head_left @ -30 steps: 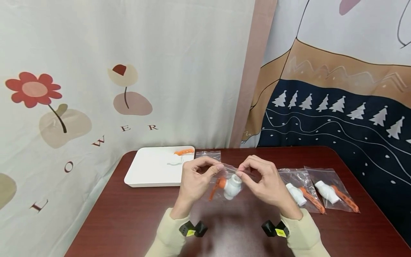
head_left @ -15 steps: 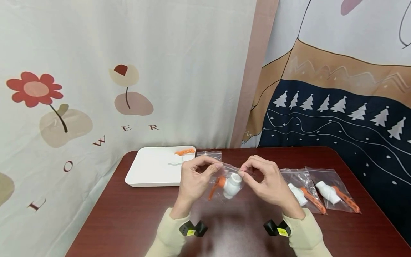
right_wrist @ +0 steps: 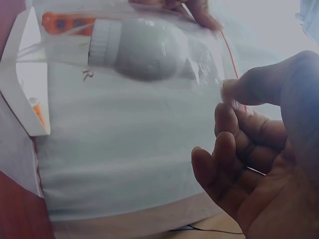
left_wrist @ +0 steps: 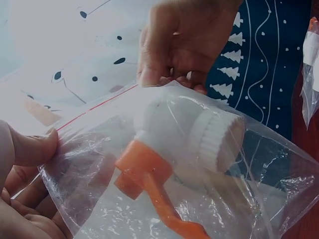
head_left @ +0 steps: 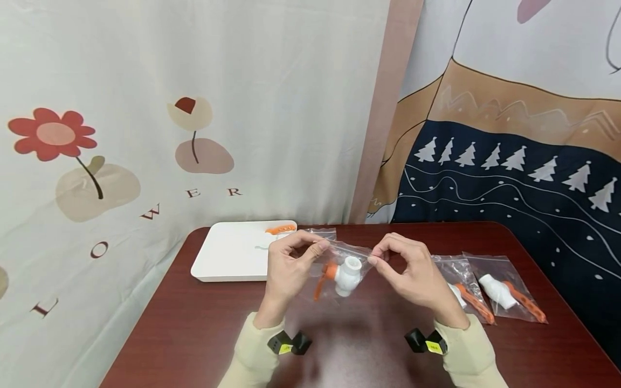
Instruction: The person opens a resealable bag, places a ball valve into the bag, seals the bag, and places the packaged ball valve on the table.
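Note:
A clear zip-lock bag (left_wrist: 274, 172) hangs between my hands, holding a white plastic ball valve (head_left: 346, 277) with an orange lever handle (left_wrist: 167, 206). My left hand (head_left: 290, 267) pinches the bag's top left corner between thumb and finger. At the opposite corner, my right hand (head_left: 409, 269) pinches the same edge. The zip strip stretches taut between them, and its red line (right_wrist: 232, 57) shows in both wrist views. Inside the bag the valve stands tilted, one ribbed white end turned up and the orange handle pointing down to the left.
A white tray (head_left: 228, 261) at the back left carries a valve with an orange handle (head_left: 280, 229). Behind my left hand lies another clear bag (head_left: 328, 233). Two bagged valves rest at the right, one nearer the edge (head_left: 499, 291), the other (head_left: 473, 302) partly behind my right hand.
My hands have drawn apart, the right moving to the right and the left slightly to the left. More of the bag's top edge shows, pulled straighter. The valve still hangs inside.

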`<state>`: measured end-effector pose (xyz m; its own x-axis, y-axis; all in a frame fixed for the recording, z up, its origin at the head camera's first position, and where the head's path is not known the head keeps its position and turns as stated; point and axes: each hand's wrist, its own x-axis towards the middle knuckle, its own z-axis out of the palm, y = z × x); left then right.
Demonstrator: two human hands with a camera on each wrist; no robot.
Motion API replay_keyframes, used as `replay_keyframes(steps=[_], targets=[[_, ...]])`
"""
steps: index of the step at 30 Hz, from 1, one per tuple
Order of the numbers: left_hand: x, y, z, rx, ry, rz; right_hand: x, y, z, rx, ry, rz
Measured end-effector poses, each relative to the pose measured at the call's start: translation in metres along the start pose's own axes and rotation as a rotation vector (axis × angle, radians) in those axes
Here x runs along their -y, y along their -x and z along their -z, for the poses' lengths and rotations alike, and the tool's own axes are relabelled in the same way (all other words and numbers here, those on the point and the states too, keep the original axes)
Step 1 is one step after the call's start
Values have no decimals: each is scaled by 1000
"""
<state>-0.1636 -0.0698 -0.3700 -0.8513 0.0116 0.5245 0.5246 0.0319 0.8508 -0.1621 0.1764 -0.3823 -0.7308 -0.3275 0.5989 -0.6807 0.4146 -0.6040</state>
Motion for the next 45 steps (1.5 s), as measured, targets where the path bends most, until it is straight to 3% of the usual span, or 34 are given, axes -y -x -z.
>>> replay_keyframes(steps=[9,18,28,40,45], targets=[[-1,0,1,2,7,-1,-2,0,3,21,14,5],[-3,2,-3,44,29,44,1,1,7,44,2,-70],[-1,8,-10,122,-13,93,12,2,-6,11,-51,-15],[2,15,-28,180,-70,24,19,0,-15,-3,-80,57],[3,15,-30,185,-143,1,17,1,-17,19,-56,32]])
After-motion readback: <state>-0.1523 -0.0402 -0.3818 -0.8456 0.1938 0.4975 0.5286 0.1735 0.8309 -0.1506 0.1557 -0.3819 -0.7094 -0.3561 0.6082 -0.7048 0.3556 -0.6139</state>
